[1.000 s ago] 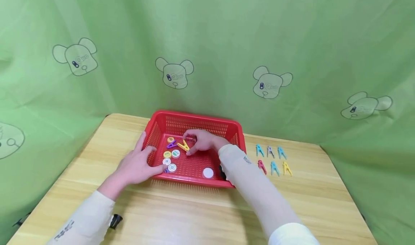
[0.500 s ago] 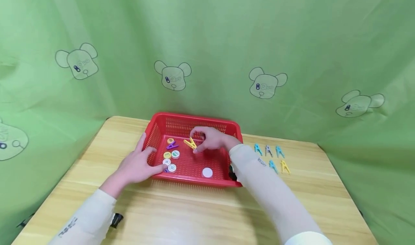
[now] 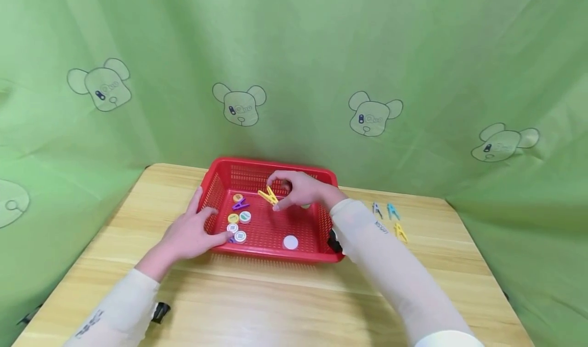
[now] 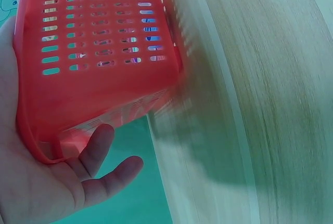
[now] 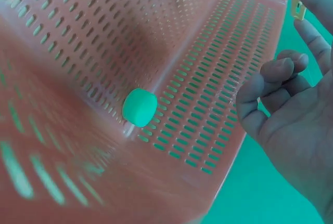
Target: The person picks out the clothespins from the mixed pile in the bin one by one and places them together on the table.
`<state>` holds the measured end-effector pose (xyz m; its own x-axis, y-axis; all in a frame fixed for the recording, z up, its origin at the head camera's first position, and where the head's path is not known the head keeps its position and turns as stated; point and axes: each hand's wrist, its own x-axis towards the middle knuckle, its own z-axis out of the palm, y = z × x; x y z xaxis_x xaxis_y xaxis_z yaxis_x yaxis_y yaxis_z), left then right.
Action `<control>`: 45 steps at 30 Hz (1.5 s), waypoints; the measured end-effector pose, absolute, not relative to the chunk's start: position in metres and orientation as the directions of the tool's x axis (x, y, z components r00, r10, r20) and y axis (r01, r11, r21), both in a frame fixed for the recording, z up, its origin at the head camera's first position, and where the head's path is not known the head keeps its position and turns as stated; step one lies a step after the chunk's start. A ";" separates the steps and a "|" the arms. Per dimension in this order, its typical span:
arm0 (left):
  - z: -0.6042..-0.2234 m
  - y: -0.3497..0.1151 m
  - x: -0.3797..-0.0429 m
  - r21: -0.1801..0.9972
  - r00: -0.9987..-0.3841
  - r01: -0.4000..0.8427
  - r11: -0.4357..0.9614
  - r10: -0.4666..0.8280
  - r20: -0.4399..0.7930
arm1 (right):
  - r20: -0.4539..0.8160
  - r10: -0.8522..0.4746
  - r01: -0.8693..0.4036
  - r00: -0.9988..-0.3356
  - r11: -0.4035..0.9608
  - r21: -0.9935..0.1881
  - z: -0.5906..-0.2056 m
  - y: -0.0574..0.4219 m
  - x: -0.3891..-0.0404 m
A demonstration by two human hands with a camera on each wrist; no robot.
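My right hand [image 3: 300, 189] pinches a yellow clothespin [image 3: 268, 195] by one end above the floor of a red plastic basket [image 3: 275, 255]. In the right wrist view the yellow clothespin [image 5: 298, 10] shows only in part, at the fingertips. My left hand [image 3: 189, 232] rests on the basket's front left corner, fingers spread, with the thumb reaching over the front rim. In the basket's left part lie a purple clothespin [image 3: 240, 204] and several round bottle caps, such as a yellow cap [image 3: 233, 218] and a white cap [image 3: 240, 236].
Another white cap [image 3: 290, 242] lies in the basket's front right part. A green cap [image 5: 139, 107] sits in a corner. Right of the basket lie a grey-purple clothespin [image 3: 377, 210], a blue clothespin [image 3: 392, 211] and a yellow clothespin [image 3: 400, 232]. A green curtain [image 3: 294, 81] hangs behind the table.
My right hand has lifted the yellow clothespin off the basket floor and drawn back slightly. The right forearm now covers several clothespins on the table. My left hand stays on the basket.
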<state>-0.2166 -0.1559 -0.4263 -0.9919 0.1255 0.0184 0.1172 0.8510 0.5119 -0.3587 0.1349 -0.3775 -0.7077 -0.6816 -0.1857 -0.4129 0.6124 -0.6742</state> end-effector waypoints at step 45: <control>-0.421 -0.155 -0.212 0.514 -0.990 0.134 0.847 0.142 0.024 | -0.055 -0.665 -0.451 -0.745 0.562 -0.693 -0.368 0.245 -0.337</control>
